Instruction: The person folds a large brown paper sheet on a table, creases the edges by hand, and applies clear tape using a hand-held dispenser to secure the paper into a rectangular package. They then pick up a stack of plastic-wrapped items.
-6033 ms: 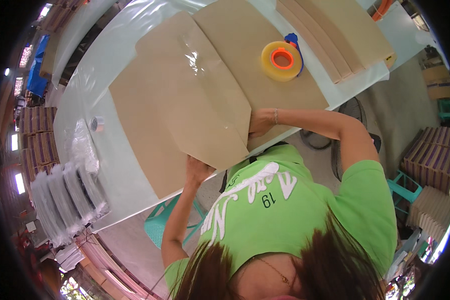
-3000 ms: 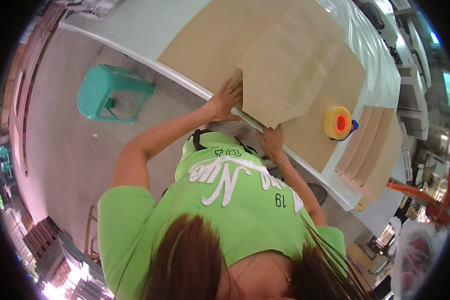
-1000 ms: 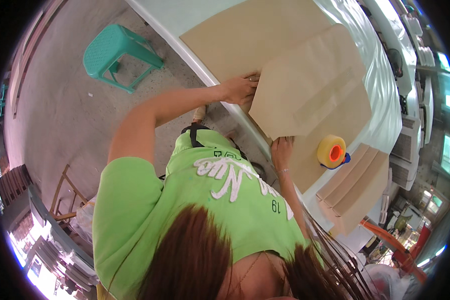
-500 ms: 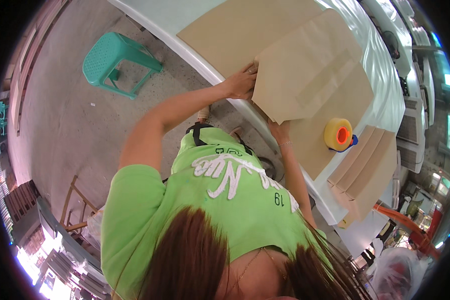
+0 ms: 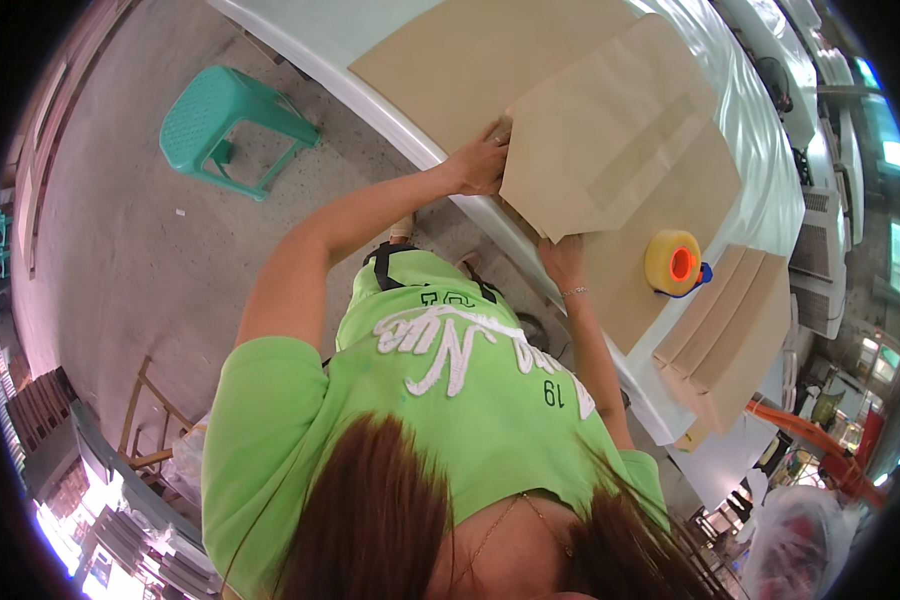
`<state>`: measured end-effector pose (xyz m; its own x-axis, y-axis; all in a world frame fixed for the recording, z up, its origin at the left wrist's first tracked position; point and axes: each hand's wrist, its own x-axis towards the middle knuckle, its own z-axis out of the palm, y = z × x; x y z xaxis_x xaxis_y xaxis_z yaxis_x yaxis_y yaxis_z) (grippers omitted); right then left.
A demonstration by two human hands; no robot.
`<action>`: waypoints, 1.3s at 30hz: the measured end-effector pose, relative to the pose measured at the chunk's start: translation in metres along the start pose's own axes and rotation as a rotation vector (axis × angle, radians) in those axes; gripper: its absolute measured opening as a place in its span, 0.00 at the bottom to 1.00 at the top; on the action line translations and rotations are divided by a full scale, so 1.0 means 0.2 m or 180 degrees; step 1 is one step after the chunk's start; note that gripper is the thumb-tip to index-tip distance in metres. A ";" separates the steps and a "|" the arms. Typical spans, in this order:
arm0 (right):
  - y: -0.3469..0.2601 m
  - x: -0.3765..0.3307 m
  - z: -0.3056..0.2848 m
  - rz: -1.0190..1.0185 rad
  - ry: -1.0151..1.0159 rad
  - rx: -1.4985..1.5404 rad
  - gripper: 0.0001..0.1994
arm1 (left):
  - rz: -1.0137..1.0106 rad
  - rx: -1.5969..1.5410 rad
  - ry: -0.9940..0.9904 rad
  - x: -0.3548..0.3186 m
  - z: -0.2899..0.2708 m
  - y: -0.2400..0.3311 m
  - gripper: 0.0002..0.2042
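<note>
Since three seconds ago, the spread fingers of the bare left hand (image 5: 483, 163) have been drawn together and bent at the edge of a light-brown, angular-cornered cardboard panel (image 5: 605, 130). That edge is met at the panel's nine o'clock side; the fingertips are partly hidden there, so it cannot be told whether the cardboard is pinched or only touched. By the bare right hand (image 5: 563, 260), the panel's lower corner is met between six and seven o'clock. Its fingers are held close together, with little gap shown, and its tips are covered by the panel, so a grasp cannot be confirmed.

Two hands and one folded-over panel are counted, the panel being placed between one and two o'clock in the view. One translucent tape strip (image 5: 642, 155) is borne on it. Flat brown cardboard (image 5: 480, 65) is exposed in two areas, at the panel's ten and five o'clock; whether these are one sheet cannot be told. All of it is supported by a pale, smooth-topped table (image 5: 335, 25).

One round yellow tape roll (image 5: 660, 262) with an orange core is seen at three o'clock from the right hand. Past it, toward five o'clock, three folded edges are counted on a brown cardboard stack (image 5: 732, 325). One green plastic stool (image 5: 220, 112) is seen at nine o'clock from the left hand.
</note>
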<state>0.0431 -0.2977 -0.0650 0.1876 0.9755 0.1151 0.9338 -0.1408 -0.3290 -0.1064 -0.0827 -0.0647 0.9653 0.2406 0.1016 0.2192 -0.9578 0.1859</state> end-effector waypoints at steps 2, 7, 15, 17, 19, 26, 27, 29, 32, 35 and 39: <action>0.01 -0.01 0.04 0.0143 -0.0004 0.0144 0.17 | -0.0008 -0.0039 -0.0042 0.00 0.01 0.00 0.28; -0.01 -0.02 -0.02 0.0273 -0.0267 0.0510 0.17 | 0.0200 -0.0385 -0.0207 -0.05 -0.02 -0.08 0.28; 0.01 -0.14 -0.09 0.0536 0.0057 -0.0225 0.19 | 0.0121 -0.0325 0.0332 -0.16 -0.06 -0.15 0.42; 0.01 -0.14 -0.07 0.0547 -0.0003 -0.0263 0.19 | 0.0124 -0.0307 0.0180 -0.15 -0.07 -0.15 0.43; 0.02 -0.14 -0.06 0.0540 -0.0096 -0.0346 0.21 | 0.0104 -0.0333 -0.0038 -0.15 -0.09 -0.14 0.43; -0.07 -0.14 0.01 0.0564 0.0088 -0.0098 0.21 | 0.0313 -0.0495 -0.0054 -0.19 -0.08 -0.05 0.45; -0.11 -0.13 0.02 0.0601 0.0113 -0.0034 0.21 | 0.0319 -0.0517 -0.0107 -0.20 -0.08 -0.04 0.45; -0.16 -0.13 0.03 0.0632 0.0125 0.0013 0.20 | 0.0321 -0.0560 -0.0250 -0.22 -0.08 -0.01 0.45; -0.22 -0.13 0.03 0.0619 0.0085 -0.0032 0.20 | 0.0305 -0.0546 -0.0371 -0.26 -0.07 0.02 0.44; -0.25 -0.15 0.06 0.0661 0.0044 -0.0038 0.20 | 0.0345 -0.0447 -0.0296 -0.30 -0.06 0.06 0.44; -0.31 -0.16 0.07 0.0689 -0.0013 0.0117 0.20 | 0.0404 -0.0592 -0.0206 -0.33 -0.08 0.09 0.41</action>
<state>-0.0254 -0.3173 -0.0616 0.3812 0.9238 0.0343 0.8601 -0.3408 -0.3796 -0.1679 -0.1129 -0.0533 0.9918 0.1037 0.0740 0.0712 -0.9329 0.3530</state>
